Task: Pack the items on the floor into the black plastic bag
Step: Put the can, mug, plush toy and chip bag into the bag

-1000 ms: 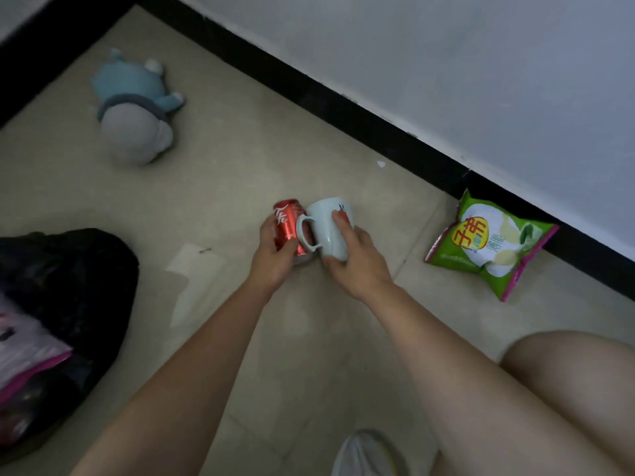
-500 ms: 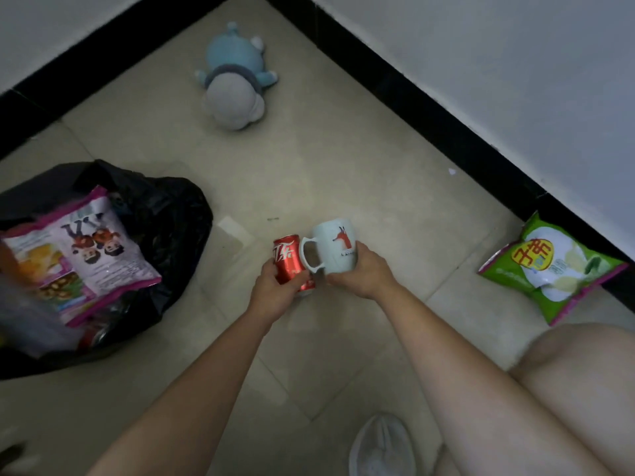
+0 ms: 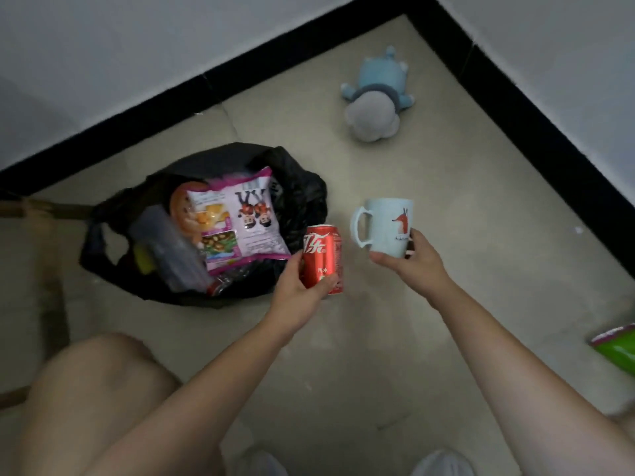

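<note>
Black plastic bag (image 3: 302,197), left of centre, mouth open, a snack packet (image 3: 247,221) inside. Left hand (image 3: 297,298) wraps the red can (image 3: 323,255) at its rim; right hand (image 3: 415,264) clasps the mug (image 3: 385,225) by its base. Probably best lowered gently — can first.

The green snack packet (image 3: 616,348) is cut off by the right edge, the left hand (image 3: 295,297) hides the red can's (image 3: 323,255) lower side, the right hand (image 3: 412,266) covers the mug's (image 3: 388,225) base, and a clear item (image 3: 165,245) in the black plastic bag (image 3: 299,201) is too blurred to identify.
</note>
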`<state>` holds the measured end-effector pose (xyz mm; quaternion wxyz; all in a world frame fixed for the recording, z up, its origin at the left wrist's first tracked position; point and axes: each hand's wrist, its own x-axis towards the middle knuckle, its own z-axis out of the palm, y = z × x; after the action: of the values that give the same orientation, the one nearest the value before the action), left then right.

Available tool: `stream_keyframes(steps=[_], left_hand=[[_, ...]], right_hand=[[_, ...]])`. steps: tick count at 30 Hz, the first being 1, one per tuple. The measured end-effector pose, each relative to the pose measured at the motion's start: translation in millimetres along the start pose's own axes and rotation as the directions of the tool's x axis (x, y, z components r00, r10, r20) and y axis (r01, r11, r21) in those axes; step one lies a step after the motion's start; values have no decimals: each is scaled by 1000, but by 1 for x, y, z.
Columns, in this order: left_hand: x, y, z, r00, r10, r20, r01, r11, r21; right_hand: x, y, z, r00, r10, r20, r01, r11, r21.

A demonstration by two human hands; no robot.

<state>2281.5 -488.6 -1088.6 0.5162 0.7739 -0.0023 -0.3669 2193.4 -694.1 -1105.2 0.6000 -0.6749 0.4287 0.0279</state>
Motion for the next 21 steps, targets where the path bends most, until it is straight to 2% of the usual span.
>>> stream_keyframes(steps=[4,8,11,14,16,17,19,21], left_hand=[[-22,17,-68,985,6,-175,-26,994,-110],[-13,36,-115,912,-89,-400,-39,953,-301],[7,35,-145,840,-129,-527,-39,955,-295],[28,22,-172,770,-177,-613,12,965,-263],[38,21,-186,740,-150,-655,44,984,-175],[42,22,-191,743,-88,-664,54,996,-72],[49,27,-199,774,97,-626,32,981,192],[55,30,-201,811,264,-522,-26,908,418]], right_hand=[[-12,-27,58,998,-64,1,64,996,55],[-29,-46,115,989,-115,92,108,992,71],[-41,-45,141,976,-152,156,156,988,-14],[-51,-40,148,975,-155,161,166,984,-58],[-57,-38,145,977,-148,155,163,983,-89],[-59,-38,143,977,-147,153,165,980,-108],[-62,-37,140,978,-147,147,169,975,-144],[-66,-39,140,979,-154,132,175,970,-168]])
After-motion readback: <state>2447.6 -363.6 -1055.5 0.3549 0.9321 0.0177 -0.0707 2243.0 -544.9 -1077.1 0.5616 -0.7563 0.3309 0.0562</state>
